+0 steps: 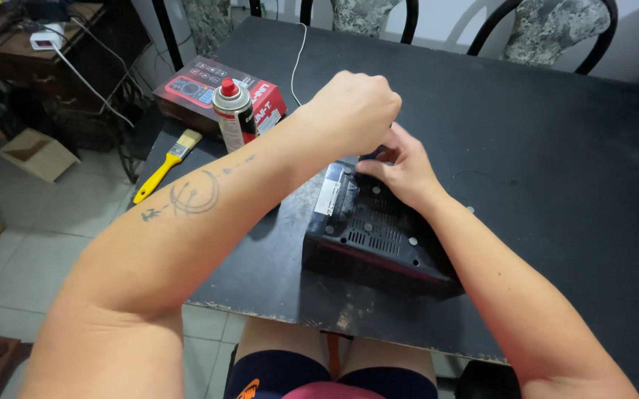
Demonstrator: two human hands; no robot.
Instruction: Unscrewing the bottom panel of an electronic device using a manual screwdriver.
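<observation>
red box (219, 92) far-left on table | white label (328, 193) on black device (378, 236)

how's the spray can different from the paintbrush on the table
The spray can stands upright; the paintbrush lies flat at the table's left edge. The spray can has a red cap, the paintbrush a yellow handle. Both sit left of the hands, untouched.

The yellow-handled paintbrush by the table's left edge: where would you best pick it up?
Take the paintbrush by the middle of its yellow handle, coming from above. It lies flat, clear of the spray can, with the handle angled towards the table edge and the bristles pointing away.
</observation>
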